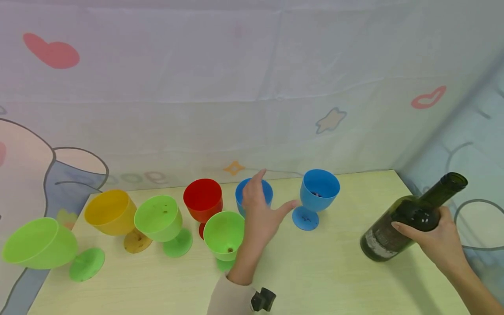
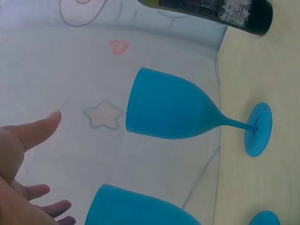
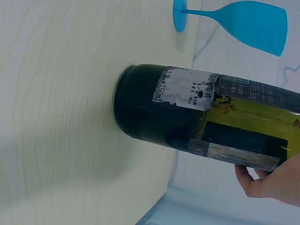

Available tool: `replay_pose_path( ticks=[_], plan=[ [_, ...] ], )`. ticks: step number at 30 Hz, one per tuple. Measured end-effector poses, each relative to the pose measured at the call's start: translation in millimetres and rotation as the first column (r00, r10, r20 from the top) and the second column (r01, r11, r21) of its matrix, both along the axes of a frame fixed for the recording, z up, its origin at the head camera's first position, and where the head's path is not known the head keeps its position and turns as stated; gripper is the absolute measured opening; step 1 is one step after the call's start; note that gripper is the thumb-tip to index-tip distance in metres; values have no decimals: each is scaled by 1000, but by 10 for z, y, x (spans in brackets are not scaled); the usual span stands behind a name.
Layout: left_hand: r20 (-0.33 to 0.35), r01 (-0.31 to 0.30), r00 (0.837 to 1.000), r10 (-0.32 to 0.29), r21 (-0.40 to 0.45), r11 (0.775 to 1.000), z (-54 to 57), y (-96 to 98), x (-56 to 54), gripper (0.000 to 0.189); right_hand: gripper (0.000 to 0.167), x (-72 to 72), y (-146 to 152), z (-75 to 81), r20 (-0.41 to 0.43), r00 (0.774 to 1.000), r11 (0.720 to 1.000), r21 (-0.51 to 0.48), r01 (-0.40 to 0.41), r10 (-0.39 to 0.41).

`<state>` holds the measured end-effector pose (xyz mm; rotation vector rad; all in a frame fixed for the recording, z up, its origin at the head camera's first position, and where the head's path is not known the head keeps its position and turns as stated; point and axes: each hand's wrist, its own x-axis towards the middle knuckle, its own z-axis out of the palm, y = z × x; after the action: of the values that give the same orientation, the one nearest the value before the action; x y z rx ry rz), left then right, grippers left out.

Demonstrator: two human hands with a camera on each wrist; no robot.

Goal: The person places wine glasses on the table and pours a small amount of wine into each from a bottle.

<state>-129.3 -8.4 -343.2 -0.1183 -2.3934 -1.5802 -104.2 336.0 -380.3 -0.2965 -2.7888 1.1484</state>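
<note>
My right hand (image 1: 441, 240) grips a dark green wine bottle (image 1: 405, 223) round its upper body, below the neck. The bottle is open at the top, and its worn label shows in the right wrist view. Its base is at the tabletop; I cannot tell whether it touches. My left hand (image 1: 261, 210), thumb and fingers spread and holding nothing, hovers over the goblets. It partly hides a blue goblet (image 1: 269, 192) and is close to a green goblet (image 1: 223, 234). Right of it stands another blue goblet (image 1: 320, 192) with something dark inside.
Along the table (image 1: 315, 271) to the left stand a red goblet (image 1: 202, 199), a green goblet (image 1: 159, 218), a yellow goblet (image 1: 112, 214) and, at the left edge, another green goblet (image 1: 43, 245). A printed cloth (image 1: 197, 131) hangs behind the table.
</note>
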Motion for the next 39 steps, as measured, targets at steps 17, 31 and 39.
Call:
replay_pose_path(
  ticks=[17,31,39],
  plan=[
    [61,-154,985,163,-130,980,-24,-64,-66,78,79,3,3,-2,10,1000,1000,-1,7,-7],
    [136,-215,960,246,-210,954,-8,-75,-121,76,79,-5,-6,3,9,1000,1000,-7,10,-10],
    [98,-231,961,258,-228,946,-45,-92,-119,75,79,1,-15,8,2,1000,1000,-10,8,-8]
  ],
)
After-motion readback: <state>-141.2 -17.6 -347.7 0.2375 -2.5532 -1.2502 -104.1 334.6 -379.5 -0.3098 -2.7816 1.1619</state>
